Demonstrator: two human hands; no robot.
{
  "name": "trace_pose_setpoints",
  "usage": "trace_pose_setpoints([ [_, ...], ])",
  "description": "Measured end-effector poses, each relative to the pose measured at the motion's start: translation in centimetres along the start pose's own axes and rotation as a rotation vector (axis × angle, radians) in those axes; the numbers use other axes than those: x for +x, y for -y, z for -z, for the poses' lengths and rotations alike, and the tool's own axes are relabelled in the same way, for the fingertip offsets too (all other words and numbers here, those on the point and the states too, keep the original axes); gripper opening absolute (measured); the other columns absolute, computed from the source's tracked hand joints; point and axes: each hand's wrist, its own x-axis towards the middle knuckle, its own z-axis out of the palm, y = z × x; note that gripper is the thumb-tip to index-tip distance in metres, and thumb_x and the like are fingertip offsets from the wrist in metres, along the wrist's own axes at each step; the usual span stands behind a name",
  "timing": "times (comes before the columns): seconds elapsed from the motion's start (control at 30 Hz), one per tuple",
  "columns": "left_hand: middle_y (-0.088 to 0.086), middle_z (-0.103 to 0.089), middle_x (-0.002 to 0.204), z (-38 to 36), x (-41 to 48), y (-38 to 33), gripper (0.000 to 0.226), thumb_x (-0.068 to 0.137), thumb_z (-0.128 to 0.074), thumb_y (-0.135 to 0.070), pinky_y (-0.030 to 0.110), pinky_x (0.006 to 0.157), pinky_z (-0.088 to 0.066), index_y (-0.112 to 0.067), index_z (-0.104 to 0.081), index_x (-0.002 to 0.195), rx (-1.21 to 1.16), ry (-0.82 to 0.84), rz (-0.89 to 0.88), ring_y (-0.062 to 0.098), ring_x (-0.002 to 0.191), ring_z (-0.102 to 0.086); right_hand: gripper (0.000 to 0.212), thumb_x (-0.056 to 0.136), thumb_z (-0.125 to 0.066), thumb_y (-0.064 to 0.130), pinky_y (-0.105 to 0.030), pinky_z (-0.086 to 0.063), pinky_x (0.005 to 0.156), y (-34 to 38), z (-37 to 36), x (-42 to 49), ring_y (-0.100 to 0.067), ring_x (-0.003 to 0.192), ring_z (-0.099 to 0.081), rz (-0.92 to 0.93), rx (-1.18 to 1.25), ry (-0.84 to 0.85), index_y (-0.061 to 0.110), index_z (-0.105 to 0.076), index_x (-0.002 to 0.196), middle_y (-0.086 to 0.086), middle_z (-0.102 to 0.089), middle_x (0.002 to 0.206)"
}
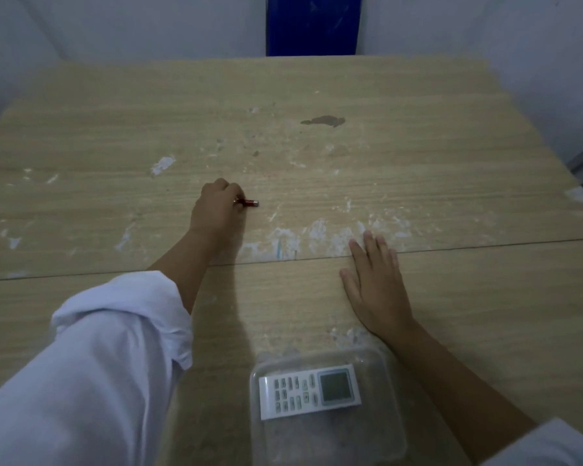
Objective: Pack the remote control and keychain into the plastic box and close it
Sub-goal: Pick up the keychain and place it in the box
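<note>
A white remote control [309,391] with a grey screen lies inside the clear plastic box [394,432] at the near edge of the wooden table. Farther out, near the table's middle, my left hand [216,210] reaches forward with its fingers closed around a small red keychain [249,203], whose red and silver end sticks out to the right. My right hand [376,280] lies flat on the table with fingers spread, just beyond the box and holding nothing. No lid of the box is visible.
The table [451,163] carries white scuffs and a dark stain [323,121] toward the back. A seam [115,274] runs across it. A blue panel [313,25] stands against the wall behind the table.
</note>
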Motion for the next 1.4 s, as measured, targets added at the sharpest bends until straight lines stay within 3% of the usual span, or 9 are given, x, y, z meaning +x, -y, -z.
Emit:
trace_pose_setpoints([
  [0.23,0.019,-0.059,0.103,0.4,-3.5,-0.8,0.017,0.086,-0.059,-0.016,0.042,0.072,-0.043,-0.005,-0.062,0.099,-0.016,-0.009,-0.022,0.035,0.097,-0.053,0.055,0.097,-0.040,0.034,-0.043,0.000,0.121,0.4,1.6,0.2,-0.026,0.148,0.001,-0.035,0.138,0.122,0.016,-0.025,0.146,-0.011,-0.008,0.161],
  [0.37,0.017,-0.060,0.098,1.2,-7.4,-2.4,0.016,0.085,-0.061,-0.013,0.040,0.071,-0.045,-0.005,-0.062,0.098,-0.164,-0.054,-0.067,0.030,0.089,-0.056,0.040,0.096,-0.046,0.024,-0.037,-0.013,0.119,1.1,3.2,-1.4,-0.027,0.145,-0.019,-0.091,0.381,0.092,0.009,-0.048,0.133,-0.014,-0.030,0.154],
  [0.47,0.014,-0.061,0.095,2.4,-11.0,-4.2,0.014,0.084,-0.063,-0.010,0.038,0.072,-0.048,-0.005,-0.062,0.096,-0.260,-0.109,-0.092,0.026,0.082,-0.058,0.023,0.090,-0.057,0.021,-0.030,-0.038,0.099,1.8,4.5,-4.1,-0.026,0.116,-0.052,-0.133,0.497,-0.029,0.010,-0.065,0.108,-0.011,-0.063,0.119],
  [0.53,0.014,-0.061,0.091,3.1,-13.1,-5.6,0.012,0.083,-0.065,-0.008,0.037,0.071,-0.050,-0.006,-0.062,0.095,-0.328,-0.140,-0.116,0.024,0.080,-0.059,0.012,0.086,-0.061,0.019,-0.031,-0.050,0.082,2.3,5.2,-5.8,-0.018,0.091,-0.061,-0.150,0.561,-0.062,0.016,-0.067,0.096,-0.004,-0.068,0.095],
  [0.6,0.010,-0.062,0.091,3.9,-15.5,-7.1,0.012,0.083,-0.066,-0.010,0.031,0.070,-0.052,-0.009,-0.063,0.095,-0.392,-0.134,-0.138,0.020,0.078,-0.060,0.007,0.084,-0.062,0.018,-0.030,-0.053,0.074,2.7,5.8,-7.8,-0.014,0.080,-0.062,-0.131,0.547,-0.050,0.017,-0.067,0.090,-0.001,-0.067,0.085],
  [0.73,-0.004,-0.059,0.089,4.6,-20.7,-10.0,0.012,0.082,-0.068,-0.016,0.021,0.068,-0.054,-0.017,-0.064,0.093,-0.454,-0.019,-0.228,0.009,0.076,-0.059,0.016,0.086,-0.060,0.020,-0.032,-0.053,0.075,2.9,6.6,-11.2,-0.017,0.083,-0.062,-0.101,0.457,-0.002,0.016,-0.066,0.100,-0.003,-0.068,0.094],
  [0.87,0.008,-0.063,0.086,3.9,-24.9,-11.4,0.012,0.081,-0.068,-0.014,0.034,0.071,-0.053,-0.011,-0.067,0.092,-0.396,0.109,-0.290,0.021,0.078,-0.059,0.028,0.086,-0.057,0.007,-0.032,-0.049,0.083,3.0,7.1,-13.5,-0.023,0.092,-0.061,-0.101,0.403,0.024,0.011,-0.063,0.114,-0.011,-0.066,0.109],
  [1.0,0.011,-0.065,0.093,2.9,-27.2,-11.7,0.013,0.080,-0.066,-0.013,0.037,0.077,-0.049,-0.010,-0.068,0.092,-0.328,0.247,-0.241,0.026,0.087,-0.059,0.042,0.082,-0.051,-0.007,-0.033,-0.047,0.086,3.2,7.6,-14.8,-0.031,0.097,-0.060,-0.117,0.399,0.022,0.007,-0.060,0.120,-0.019,-0.065,0.110],
  [1.4,0.009,-0.068,0.105,1.5,-28.6,-10.8,0.024,0.083,-0.060,-0.017,0.033,0.083,-0.048,-0.016,-0.071,0.104,-0.157,0.400,-0.170,0.025,0.098,-0.060,0.042,0.090,-0.045,0.000,-0.034,-0.047,0.090,4.0,7.8,-15.2,-0.030,0.104,-0.058,-0.191,0.392,0.066,0.010,-0.053,0.130,-0.018,-0.063,0.116],
])
